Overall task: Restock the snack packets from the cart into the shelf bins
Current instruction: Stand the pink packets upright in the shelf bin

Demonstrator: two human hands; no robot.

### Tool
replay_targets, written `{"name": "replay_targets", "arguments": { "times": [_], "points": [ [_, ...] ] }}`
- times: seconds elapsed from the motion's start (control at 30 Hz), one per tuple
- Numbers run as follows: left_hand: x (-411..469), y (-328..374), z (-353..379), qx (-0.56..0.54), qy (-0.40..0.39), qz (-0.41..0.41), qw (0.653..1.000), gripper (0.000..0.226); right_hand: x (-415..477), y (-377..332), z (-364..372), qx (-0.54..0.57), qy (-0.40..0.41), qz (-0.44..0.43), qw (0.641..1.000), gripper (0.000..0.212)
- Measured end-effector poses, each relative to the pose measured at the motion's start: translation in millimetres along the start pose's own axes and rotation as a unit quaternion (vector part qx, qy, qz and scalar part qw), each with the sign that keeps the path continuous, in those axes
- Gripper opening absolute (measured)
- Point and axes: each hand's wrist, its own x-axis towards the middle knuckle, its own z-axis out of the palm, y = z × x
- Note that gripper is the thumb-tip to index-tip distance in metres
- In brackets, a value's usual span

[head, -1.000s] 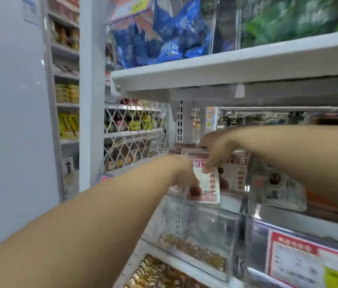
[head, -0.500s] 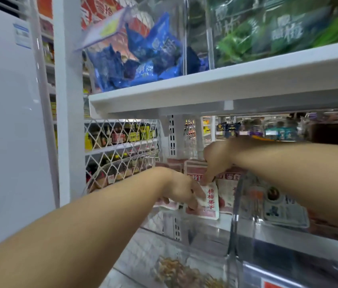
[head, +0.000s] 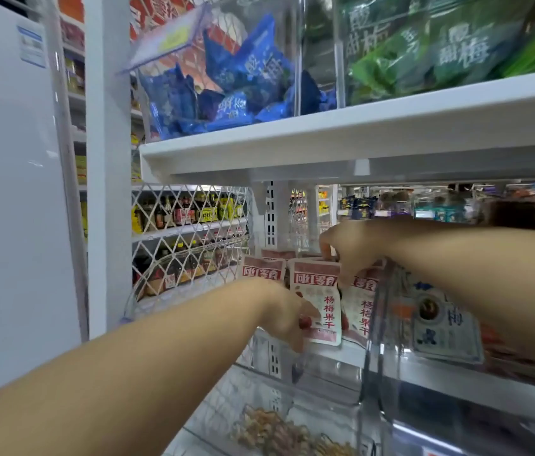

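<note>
Both arms have stayed in the clear shelf bin, the view now closer and lower under the white shelf. The left hand still grips the front snack packet at its lower left edge; the right hand pinches its top right corner. It reads 网红零食 and 杨梅果干. Green bags above say 甜梅.

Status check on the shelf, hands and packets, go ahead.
Left hand holds the front white-and-red snack packet low; right hand pinches its top. Packet upright in the clear plastic shelf bin. Nothing blocking.
</note>
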Motion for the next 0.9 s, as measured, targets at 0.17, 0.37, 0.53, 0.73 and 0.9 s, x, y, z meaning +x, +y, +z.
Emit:
{"name": "replay_targets", "arguments": {
  "times": [0.17, 0.37, 0.53, 0.73, 0.9],
  "points": [
    [-1.8, 11.3, 1.7, 0.031, -0.004, -0.032, 0.999, 0.086, -4.3, 2.5, -5.9, 0.015, -0.01, -0.033, 0.999, 0.071],
    [-0.3, 15.4, 3.9, 0.052, -0.023, -0.059, 0.997, 0.089, -9.5, 7.8, -9.0, 0.082, -0.026, -0.085, 0.993, 0.062],
    [-3.1, 21.0, 2.1, 0.093, -0.033, -0.083, 0.992, 0.087, -9.1, 8.6, -5.1, 0.093, -0.022, -0.091, 0.991, 0.054],
    [-2.9, 16.5, 2.8, 0.081, -0.04, -0.077, 0.993, 0.092, -9.2, 6.0, -3.4, 0.089, -0.024, -0.069, 0.993, 0.051],
    [-14.0, 12.0, -3.0, 0.069, -0.009, -0.051, 0.996, 0.091, -18.5, -0.7, -8.0, 0.094, 0.003, -0.085, 0.992, 0.049]
  ]
}}
